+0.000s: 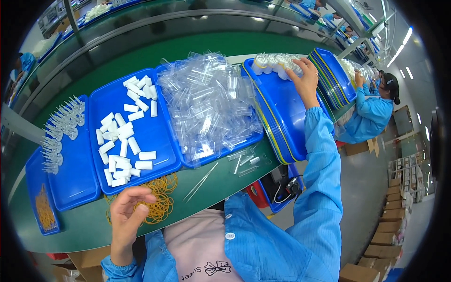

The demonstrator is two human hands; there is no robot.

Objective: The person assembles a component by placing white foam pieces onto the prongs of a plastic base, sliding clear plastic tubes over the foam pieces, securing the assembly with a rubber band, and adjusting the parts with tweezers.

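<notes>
My right hand [305,80] reaches to the far end of the top blue tray [291,120] in a stack. Its thumb and fingers close around the end bundle of whitish, translucent cylindrical pieces [285,70], in a row of similar bundles. My left hand [130,207] hovers over a loose heap of yellow rubber bands [162,199] at the table's near edge. Its fingers are loosely curled, the thumb apart, and nothing shows between them. Metal tweezers [201,181] lie right of the bands.
Blue trays hold clear plastic pieces [206,108], white cylinders [124,131] and clear spiky parts [63,117]. A small tray has yellow bits [44,211]. More stacked trays [333,77] stand far right, near a co-worker [371,110]. Loose clear pieces [246,160] lie beside the tweezers.
</notes>
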